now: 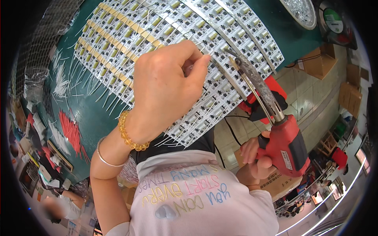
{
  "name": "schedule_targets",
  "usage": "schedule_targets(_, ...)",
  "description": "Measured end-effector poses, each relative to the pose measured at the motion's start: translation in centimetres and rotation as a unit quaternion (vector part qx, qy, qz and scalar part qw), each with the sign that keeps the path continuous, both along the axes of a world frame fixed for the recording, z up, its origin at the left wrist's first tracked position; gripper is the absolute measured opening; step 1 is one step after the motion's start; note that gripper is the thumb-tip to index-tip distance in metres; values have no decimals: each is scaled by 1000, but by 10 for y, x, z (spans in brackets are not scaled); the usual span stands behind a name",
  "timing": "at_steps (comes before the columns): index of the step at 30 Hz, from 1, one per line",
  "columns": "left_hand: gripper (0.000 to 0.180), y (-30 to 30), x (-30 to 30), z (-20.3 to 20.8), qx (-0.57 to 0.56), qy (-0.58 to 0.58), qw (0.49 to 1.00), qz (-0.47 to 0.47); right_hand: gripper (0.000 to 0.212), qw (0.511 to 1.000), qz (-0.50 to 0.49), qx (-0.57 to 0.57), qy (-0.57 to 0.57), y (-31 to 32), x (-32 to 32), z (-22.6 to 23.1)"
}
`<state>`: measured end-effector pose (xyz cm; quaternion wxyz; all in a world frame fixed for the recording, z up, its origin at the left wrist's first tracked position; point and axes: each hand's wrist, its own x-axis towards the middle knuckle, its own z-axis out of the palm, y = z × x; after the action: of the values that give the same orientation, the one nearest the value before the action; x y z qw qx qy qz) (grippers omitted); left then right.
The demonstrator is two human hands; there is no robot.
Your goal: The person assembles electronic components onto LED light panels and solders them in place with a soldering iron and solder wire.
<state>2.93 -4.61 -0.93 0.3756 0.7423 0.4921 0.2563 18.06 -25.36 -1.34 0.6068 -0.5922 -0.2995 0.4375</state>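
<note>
A large panel of small white circuit boards (252, 29) lies before me, with rows of yellowish and dark components on it. Over its middle my left hand (169, 74) is closed, thumb and finger pinched together; what they pinch is too small to make out. My right hand (256, 155) is wrapped around the handle of a red and black soldering gun (285, 145). The gun's tip points at the boards, just right of the left fingertips. Thin white wires (104, 94) stick out along the panel's left and lower edges. Tan strips (108, 37) cross its left part.
Loose white wires (60, 80) and a bundle of red wires (72, 131) lie on the green table (92, 129) at left. A clear-filled dish (301, 11) sits at the far right. Below the table's right side are a red and black object (271, 98) and cardboard boxes (317, 63).
</note>
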Motion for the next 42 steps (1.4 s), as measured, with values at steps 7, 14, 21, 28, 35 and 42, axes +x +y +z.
schedule_targets(7,9,-2,-2,-1,172,-38,984,-29,78,1000,18,17,13,0,4,3)
schedule_targets(14,11,-11,3,-3,122,12,991,-55,82,999,27,-20,-2,4,3,9)
schedule_targets(21,14,-11,4,-4,123,13,991,-45,75,998,-61,-12,9,-38,16,-19)
schedule_targets(28,12,-12,3,-3,138,13,989,-58,74,998,33,4,55,-5,13,0)
schedule_targets(35,4,-14,-5,10,78,37,995,-57,76,1000,12,13,21,6,8,5)
schedule_targets(42,6,-15,-5,12,-34,-22,998,-48,77,1000,16,5,13,11,6,9)
